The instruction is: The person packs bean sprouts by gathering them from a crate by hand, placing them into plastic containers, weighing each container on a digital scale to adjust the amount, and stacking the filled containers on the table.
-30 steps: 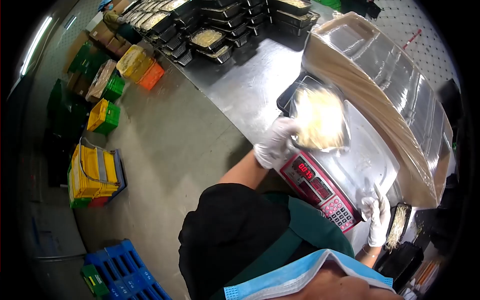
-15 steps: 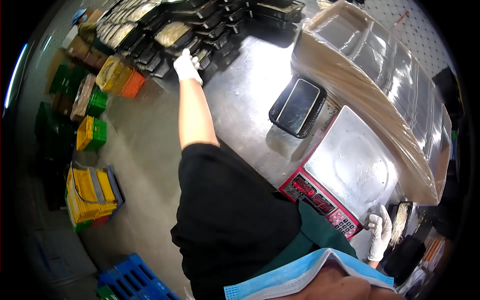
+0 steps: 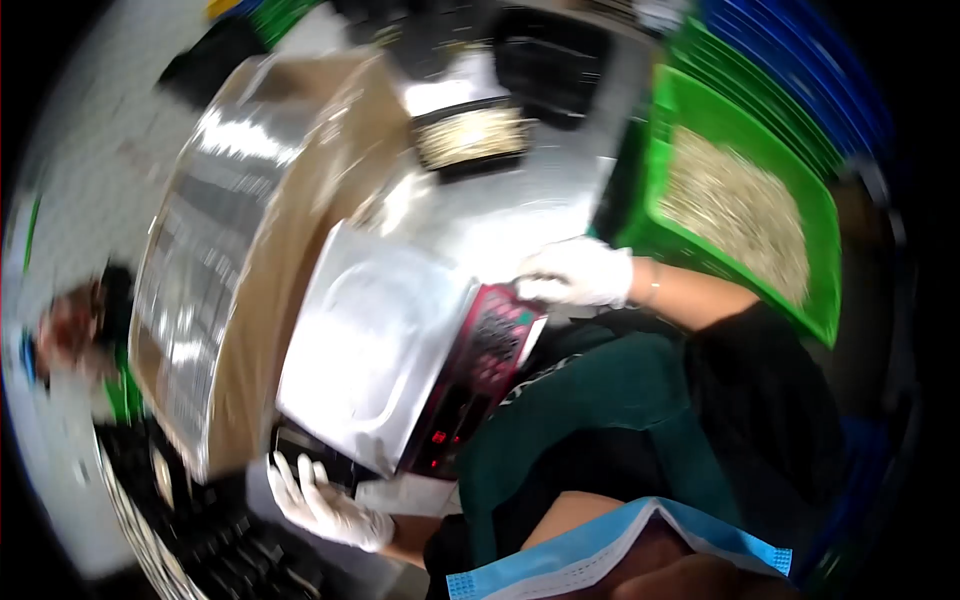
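My left hand [image 3: 325, 508], in a white glove, is at the lower left, near the corner of the scale's metal plate [image 3: 370, 345], its fingers spread and nothing in them. Beside it a black tray [image 3: 315, 450] shows partly. My right hand [image 3: 575, 273], also gloved, rests by the keypad end of the red scale [image 3: 485, 365]; its fingers are blurred and bent, with no object visible in them. Nothing lies on the scale plate. Beyond the scale stands a black tray with pale strands [image 3: 472, 137].
A plastic-covered cardboard box [image 3: 245, 250] borders the scale on the left. At right is a green crate [image 3: 825, 265] of pale strands. An empty black tray [image 3: 553, 62] lies at the back. A blurred person [image 3: 72, 330] is far left; stacked trays [image 3: 235, 555] are lower left.
The view has swung round to the right, bringing the green crate into sight. My left hand has come back from the stacked trays to the scale's near corner. My right hand stays near the keypad end.
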The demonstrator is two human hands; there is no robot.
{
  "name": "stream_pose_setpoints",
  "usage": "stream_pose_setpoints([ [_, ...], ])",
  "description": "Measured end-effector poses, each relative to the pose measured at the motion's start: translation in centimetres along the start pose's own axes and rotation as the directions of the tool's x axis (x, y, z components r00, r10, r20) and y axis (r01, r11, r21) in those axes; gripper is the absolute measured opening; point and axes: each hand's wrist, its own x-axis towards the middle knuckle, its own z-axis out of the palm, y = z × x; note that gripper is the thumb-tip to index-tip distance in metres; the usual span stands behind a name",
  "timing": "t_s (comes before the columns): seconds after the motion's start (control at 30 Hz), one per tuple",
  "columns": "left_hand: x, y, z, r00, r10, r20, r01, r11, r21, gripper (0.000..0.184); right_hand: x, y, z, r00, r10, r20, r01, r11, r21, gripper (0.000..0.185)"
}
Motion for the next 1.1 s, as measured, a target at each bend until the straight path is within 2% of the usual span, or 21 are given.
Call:
stream_pose_setpoints([
  [0.07, -1.5, -0.1, 2.8, 0.997, -0.016, 0.075, 0.024, 0.994, -0.105, 0.044, -3.2, 1.4, -0.9, 0.985, 0.163, 0.052, -0.166, 0.983, 0.071, 0.033],
  [0.1, -2.7, 0.3, 5.1, 0.994, -0.001, 0.105, 0.017, 0.989, -0.148, 0.040, -5.5, 2.5, -0.6, 0.990, 0.122, -0.068, -0.114, 0.987, 0.115, 0.035],
  [0.13, -3.3, 0.5, 7.3, 0.969, -0.006, 0.248, 0.045, 0.987, -0.154, 0.036, -7.2, 3.2, -1.4, 0.980, 0.194, -0.043, -0.185, 0.969, 0.162, 0.035],
  [0.2, -6.1, 2.0, 13.5, 0.942, -0.038, 0.332, 0.084, 0.989, -0.125, 0.033, -11.5, 5.3, -2.8, 0.962, 0.188, -0.197, -0.172, 0.981, 0.094, 0.032],
  [0.33, -12.2, 2.5, 25.2, 0.682, -0.081, 0.727, 0.245, 0.962, -0.123, 0.029, -20.2, 9.0, -7.8, 0.901, 0.249, -0.355, -0.246, 0.968, 0.054, 0.033],
  [0.4, -16.7, 2.1, 30.0, 0.570, -0.155, 0.807, 0.335, 0.940, -0.056, 0.027, -25.1, 13.5, -11.3, 0.872, 0.346, -0.347, -0.373, 0.928, -0.014, 0.036],
  [0.47, -21.1, 2.2, 34.9, 0.433, -0.145, 0.890, 0.337, 0.942, -0.010, 0.025, -29.1, 19.3, -15.4, 0.773, 0.493, -0.399, -0.528, 0.849, 0.027, 0.041],
  [0.53, -25.5, 3.1, 39.2, 0.354, -0.147, 0.924, 0.344, 0.939, 0.017, 0.025, -31.6, 25.8, -19.8, 0.624, 0.727, -0.286, -0.724, 0.676, 0.137, 0.051],
  [0.6, -29.3, 3.0, 42.9, 0.350, -0.079, 0.933, 0.307, 0.951, -0.035, 0.025, -32.4, 31.7, -21.9, 0.465, 0.840, -0.279, -0.825, 0.526, 0.206, 0.068],
  [0.63, -30.6, 2.5, 44.2, 0.346, -0.101, 0.933, 0.243, 0.970, 0.015, 0.025, -32.0, 34.1, -22.3, 0.464, 0.844, -0.269, -0.852, 0.508, 0.127, 0.079],
  [0.67, -32.0, 1.0, 45.7, 0.391, 0.070, 0.918, 0.166, 0.975, -0.145, 0.024, -30.9, 36.1, -22.4, 0.465, 0.846, -0.259, -0.870, 0.491, 0.041, 0.089],
  [0.7, -32.4, 0.3, 46.3, 0.343, 0.113, 0.933, -0.048, 0.994, -0.103, 0.023, -29.5, 36.8, -22.4, 0.490, 0.838, -0.239, -0.867, 0.498, -0.029, 0.100],
  [0.73, -32.5, -0.1, 46.5, 0.280, 0.144, 0.949, -0.261, 0.963, -0.069, 0.023, -28.3, 37.2, -22.3, 0.437, 0.891, -0.122, -0.899, 0.436, -0.040, 0.103],
  [0.77, -32.6, 0.1, 46.6, 0.284, 0.149, 0.947, -0.328, 0.943, -0.050, 0.021, -27.4, 37.3, -21.5, 0.451, 0.885, -0.116, -0.892, 0.450, -0.035, 0.096],
  [0.8, -32.7, -0.4, 46.3, 0.329, 0.051, 0.943, -0.239, 0.971, 0.031, 0.020, -26.6, 37.6, -20.1, 0.460, 0.881, -0.114, -0.888, 0.460, -0.029, 0.089],
  [0.87, -32.6, -0.8, 45.7, 0.424, -0.031, 0.905, -0.066, 0.996, 0.065, 0.019, -25.4, 36.6, -18.5, 0.488, 0.872, -0.035, -0.858, 0.472, -0.203, 0.053],
  [0.9, -33.0, -0.2, 46.0, 0.512, -0.163, 0.843, 0.146, 0.984, 0.102, 0.019, -25.0, 35.3, -18.2, 0.487, 0.873, 0.015, -0.843, 0.475, -0.251, 0.032],
  [0.93, -32.6, -0.3, 45.9, 0.483, -0.149, 0.863, 0.045, 0.988, 0.145, 0.020, -26.3, 34.7, -16.2, 0.628, 0.776, -0.063, -0.760, 0.594, -0.263, 0.022],
  [0.97, -32.9, -0.3, 45.9, 0.481, -0.154, 0.863, 0.051, 0.988, 0.148, 0.020, -27.8, 34.2, -14.0, 0.746, 0.652, -0.139, -0.660, 0.694, -0.286, 0.012],
  [1.03, -33.0, -0.4, 46.5, 0.477, -0.144, 0.867, 0.064, 0.990, 0.129, 0.020, -30.0, 31.0, -11.7, 0.808, 0.571, -0.147, -0.565, 0.680, -0.468, 0.013],
  [1.1, -32.8, -0.5, 46.2, 0.407, -0.134, 0.904, -0.044, 0.985, 0.166, 0.020, -31.8, 28.1, -12.2, 0.857, 0.503, -0.109, -0.485, 0.718, -0.500, 0.018],
])
